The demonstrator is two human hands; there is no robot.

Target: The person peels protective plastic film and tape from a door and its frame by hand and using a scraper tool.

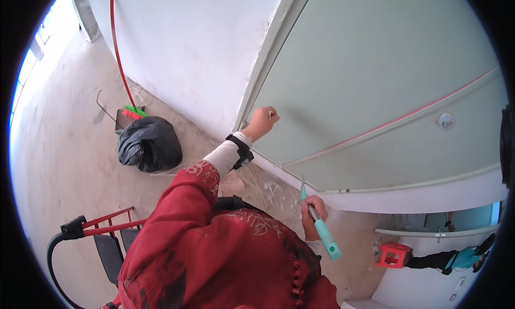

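Observation:
My left hand point(262, 123) is raised in front of a large pale green panel point(362, 83), near its edge frame. Its fingers are pinched on a thin pale strip point(275, 126), too small to identify surely. Lower down, my right hand point(315, 213) grips a scraper point(326, 238) by its turquoise and metal handle. The scraper's narrow blade points up toward the panel's bottom edge and appears apart from it. A black strap device point(242, 151) is around my left wrist, over a white cuff.
A red-railed stepladder point(108, 222) stands at my left. A black plastic bag point(149, 144), a broom point(134, 111) and a dustpan point(120, 119) are by the white wall. Clear plastic scraps point(271, 190) litter the floor. Farther right, a person point(450, 260) is on a red stool point(393, 255).

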